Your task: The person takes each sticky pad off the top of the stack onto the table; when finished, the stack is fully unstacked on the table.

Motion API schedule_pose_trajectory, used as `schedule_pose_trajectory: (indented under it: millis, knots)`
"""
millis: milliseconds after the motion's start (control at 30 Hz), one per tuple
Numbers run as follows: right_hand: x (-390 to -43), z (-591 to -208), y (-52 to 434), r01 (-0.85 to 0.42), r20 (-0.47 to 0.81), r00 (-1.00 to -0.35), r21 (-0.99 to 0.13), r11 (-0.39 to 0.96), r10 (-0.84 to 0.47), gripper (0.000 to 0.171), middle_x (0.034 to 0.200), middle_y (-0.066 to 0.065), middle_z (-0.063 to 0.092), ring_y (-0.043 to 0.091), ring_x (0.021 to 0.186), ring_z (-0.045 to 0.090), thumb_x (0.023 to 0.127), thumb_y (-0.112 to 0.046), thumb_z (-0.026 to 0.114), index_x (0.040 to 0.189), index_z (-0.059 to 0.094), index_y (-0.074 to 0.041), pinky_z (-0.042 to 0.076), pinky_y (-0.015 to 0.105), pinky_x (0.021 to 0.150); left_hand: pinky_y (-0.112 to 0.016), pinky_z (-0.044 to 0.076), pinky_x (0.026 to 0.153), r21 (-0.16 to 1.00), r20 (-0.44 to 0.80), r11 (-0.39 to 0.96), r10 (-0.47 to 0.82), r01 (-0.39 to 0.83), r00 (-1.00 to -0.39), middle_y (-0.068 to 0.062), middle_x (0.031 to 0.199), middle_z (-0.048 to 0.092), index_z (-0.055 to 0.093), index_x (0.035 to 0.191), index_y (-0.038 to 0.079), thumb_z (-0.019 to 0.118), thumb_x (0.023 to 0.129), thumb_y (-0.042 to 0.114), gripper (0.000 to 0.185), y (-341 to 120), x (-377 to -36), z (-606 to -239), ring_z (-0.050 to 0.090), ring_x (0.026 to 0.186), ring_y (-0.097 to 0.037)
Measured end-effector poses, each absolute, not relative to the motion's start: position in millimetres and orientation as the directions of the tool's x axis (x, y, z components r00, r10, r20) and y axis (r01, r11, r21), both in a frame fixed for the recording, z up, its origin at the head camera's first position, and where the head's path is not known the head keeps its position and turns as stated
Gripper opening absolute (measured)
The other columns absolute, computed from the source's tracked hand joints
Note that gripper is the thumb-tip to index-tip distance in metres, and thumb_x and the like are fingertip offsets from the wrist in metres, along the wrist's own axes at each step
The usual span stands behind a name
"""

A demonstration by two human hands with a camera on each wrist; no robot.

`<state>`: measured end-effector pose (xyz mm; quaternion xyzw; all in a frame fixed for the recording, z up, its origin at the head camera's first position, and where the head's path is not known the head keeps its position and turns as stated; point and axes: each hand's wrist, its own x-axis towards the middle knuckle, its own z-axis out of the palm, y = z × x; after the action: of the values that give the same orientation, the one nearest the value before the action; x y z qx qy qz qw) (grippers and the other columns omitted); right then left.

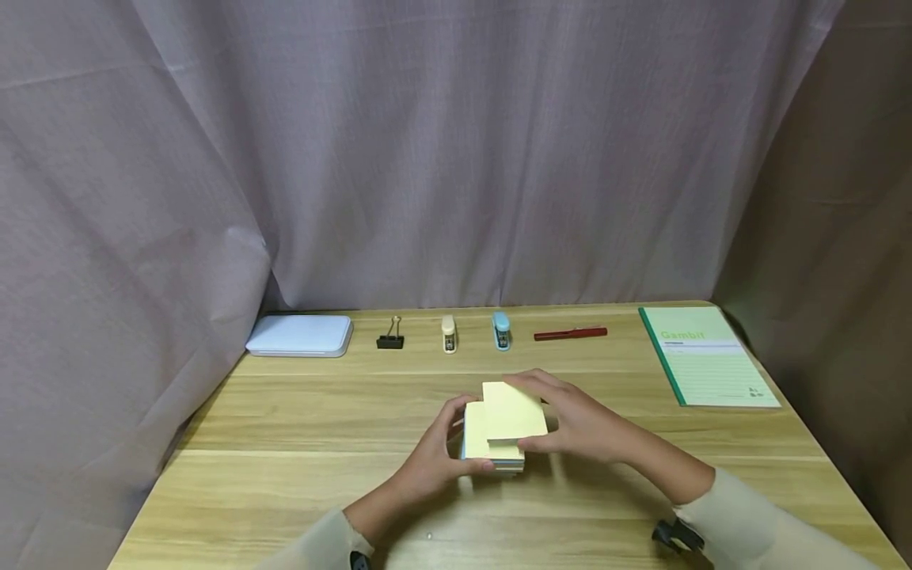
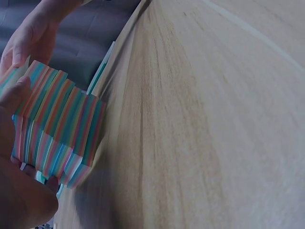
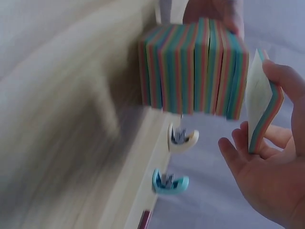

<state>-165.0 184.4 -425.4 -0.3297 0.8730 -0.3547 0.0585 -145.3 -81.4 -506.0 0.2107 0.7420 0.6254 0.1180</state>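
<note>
Sticky-note stack (image 1: 474, 431): near side of wood surface (image 1: 299, 443), approx. mid, btwn both hands. Multicolored striped edges, yellow top sheet, pads slightly out of line w/ each other. Can't tell if its bottom touches the surface.

L hand (image 1: 430, 461): fingers curled part-open round the stack, thumb on near edge, others on far side; has hold of it. R hand (image 1: 579, 419): thumb + fingers pinch one loose yellow pad (image 1: 516, 413) by opp. edges, opening approx. as wide as the pad. R wrist view: pad is slightly bent, pale underside showing, w/ a gap btwn it and the stack; head view has it overlapping the stack top, offset toward R hand and the far side.

Back row, L to R: pale blue case (image 1: 299, 336), blk binder clip (image 1: 389, 342), cream stapler (image 1: 449, 335), blue stapler (image 1: 502, 331), dk red pen (image 1: 570, 334) lying crosswise. Far R: green notebook (image 1: 712, 356) marked "Gambit", flat, spine toward the pen. All well apart from the hands. Gray curtain (image 1: 456, 158) behind. Both sleeves light, w/ dk gear at the wrists.
</note>
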Motion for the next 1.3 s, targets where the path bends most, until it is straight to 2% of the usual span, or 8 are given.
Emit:
schedule_pose_trajectory:
  millis: [200, 367, 433, 600, 700, 867, 1067, 1300]
  knots:
    - [-183, -424, 202, -0.466, 0.093, -0.827, -0.666, 0.582, -0.555, 0.088, 0.155, 0.012, 0.047, 0.037, 0.142, 0.046, 0.086, -0.044, 0.084, 0.157, 0.043, -0.014, 0.043, 0.063, 0.109, -0.060, 0.028, 0.121, 0.978, 0.092, 0.125, 0.462, 0.168, -0.882, -0.006, 0.150, 0.050, 0.036, 0.153, 0.008, 0.089, 0.082, 0.014, 0.089, -81, -146, -506, 0.042, 0.144, -0.030]
    - [-210, -431, 216, -0.394, 0.040, -0.853, -0.704, 0.591, -0.520, 0.090, 0.162, 0.017, 0.037, 0.042, 0.148, 0.034, 0.088, -0.042, 0.083, 0.160, 0.037, -0.013, 0.038, 0.066, 0.112, -0.059, 0.029, 0.120, 0.977, 0.087, 0.134, 0.458, 0.166, -0.884, -0.007, 0.149, 0.050, 0.035, 0.153, 0.008, 0.089, 0.081, 0.013, 0.090, -80, -145, -504, 0.043, 0.143, -0.030]
    - [-221, -437, 219, -0.375, 0.029, -0.856, -0.723, 0.580, -0.517, 0.089, 0.163, 0.019, 0.034, 0.043, 0.149, 0.031, 0.089, -0.038, 0.082, 0.160, 0.036, -0.012, 0.038, 0.067, 0.112, -0.059, 0.029, 0.121, 0.977, 0.084, 0.135, 0.458, 0.163, -0.885, -0.007, 0.149, 0.050, 0.036, 0.153, 0.011, 0.089, 0.082, 0.013, 0.088, -80, -145, -503, 0.042, 0.143, -0.029]
    - [-245, -456, 219, -0.358, 0.012, -0.859, -0.728, 0.584, -0.511, 0.087, 0.160, 0.021, 0.037, 0.042, 0.146, 0.036, 0.089, -0.035, 0.082, 0.159, 0.038, -0.008, 0.036, 0.066, 0.114, -0.059, 0.028, 0.121, 0.977, 0.084, 0.138, 0.464, 0.165, -0.882, -0.006, 0.150, 0.049, 0.038, 0.151, 0.021, 0.088, 0.082, 0.015, 0.086, -81, -144, -504, 0.041, 0.144, -0.029]
    - [-256, -470, 215, -0.356, -0.004, -0.852, -0.729, 0.585, -0.523, 0.088, 0.158, 0.022, 0.039, 0.041, 0.144, 0.039, 0.089, -0.036, 0.083, 0.158, 0.038, -0.006, 0.034, 0.065, 0.115, -0.060, 0.028, 0.121, 0.975, 0.079, 0.146, 0.468, 0.165, -0.880, -0.005, 0.151, 0.048, 0.037, 0.152, 0.023, 0.089, 0.082, 0.016, 0.086, -81, -144, -504, 0.040, 0.144, -0.030]
    - [-270, -491, 210, -0.386, -0.020, -0.833, -0.695, 0.606, -0.553, 0.089, 0.158, 0.021, 0.041, 0.042, 0.147, 0.036, 0.087, -0.031, 0.085, 0.157, 0.038, -0.003, 0.033, 0.062, 0.117, -0.060, 0.028, 0.121, 0.974, 0.086, 0.145, 0.473, 0.173, -0.877, -0.005, 0.151, 0.047, 0.037, 0.152, 0.023, 0.088, 0.083, 0.017, 0.086, -80, -144, -504, 0.040, 0.144, -0.030]
    - [-276, -503, 205, -0.451, 0.016, -0.822, -0.629, 0.634, -0.569, 0.086, 0.151, 0.020, 0.049, 0.042, 0.140, 0.044, 0.083, -0.028, 0.088, 0.153, 0.046, -0.004, 0.038, 0.063, 0.113, -0.057, 0.028, 0.122, 0.971, 0.093, 0.149, 0.476, 0.185, -0.874, -0.003, 0.151, 0.047, 0.036, 0.152, 0.023, 0.088, 0.083, 0.016, 0.086, -79, -145, -505, 0.040, 0.144, -0.027]
    - [-278, -506, 204, -0.465, 0.012, -0.816, -0.606, 0.645, -0.577, 0.085, 0.154, 0.019, 0.047, 0.043, 0.143, 0.039, 0.083, -0.030, 0.088, 0.153, 0.047, -0.007, 0.035, 0.064, 0.115, -0.058, 0.028, 0.122, 0.974, 0.094, 0.139, 0.481, 0.182, -0.872, -0.005, 0.150, 0.048, 0.036, 0.152, 0.022, 0.087, 0.084, 0.015, 0.085, -81, -145, -505, 0.040, 0.144, -0.027]
